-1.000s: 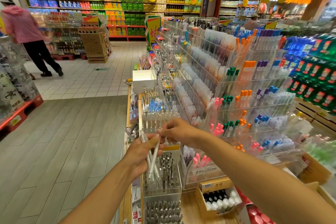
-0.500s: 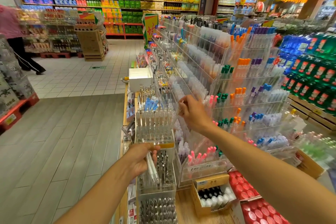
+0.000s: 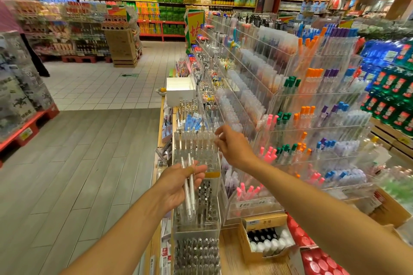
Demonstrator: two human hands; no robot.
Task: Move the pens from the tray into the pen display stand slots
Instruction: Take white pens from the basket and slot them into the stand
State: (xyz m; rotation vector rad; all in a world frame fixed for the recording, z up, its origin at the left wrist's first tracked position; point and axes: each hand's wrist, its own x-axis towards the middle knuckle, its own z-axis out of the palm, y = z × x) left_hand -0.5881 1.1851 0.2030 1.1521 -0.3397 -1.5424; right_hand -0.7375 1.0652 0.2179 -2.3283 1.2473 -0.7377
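My left hand (image 3: 178, 183) grips two clear white pens (image 3: 188, 187), held upright in front of the clear acrylic pen display stand (image 3: 196, 154). A row of clear pens (image 3: 194, 138) stands in the stand's upper slots. My right hand (image 3: 232, 145) hovers beside the right end of that row, with thumb and forefinger close together. Whether it holds a pen I cannot make out. Lower tiers of the stand (image 3: 196, 250) are full of silver-tipped pens.
A tall acrylic rack (image 3: 290, 100) of coloured pens rises to the right. A cardboard box of black-and-white bottles (image 3: 266, 241) sits on the wooden shelf below, beside red-capped items (image 3: 317, 261). A white box (image 3: 180, 89) stands further along. The grey-floored aisle (image 3: 78, 163) lies left.
My left hand has raised its pens from low in front of the stand to upright at mid height. My right hand has come back slightly from the upper row.
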